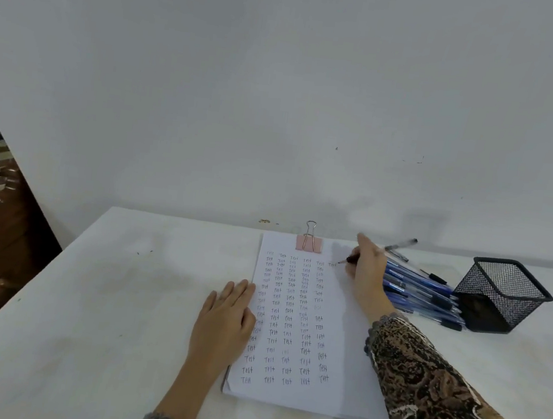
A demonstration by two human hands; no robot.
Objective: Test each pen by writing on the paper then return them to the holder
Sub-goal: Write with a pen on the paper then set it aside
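We're mid-test: our right hand (366, 274) grips a pen (349, 259), tip on the paper (344, 324); our left hand (225, 317) lies flat, steadying it. Next, it likely goes into the holder (499, 296).

Left hand (226, 320) lies flat, fingers (241, 291) straight; right hand (367, 276) pinches a pen (348, 259).

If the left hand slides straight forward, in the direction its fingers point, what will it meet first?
Likely nothing solid: the left hand would slide along the left margin of the paper, passing left of the binder clip, until the wall behind the table.
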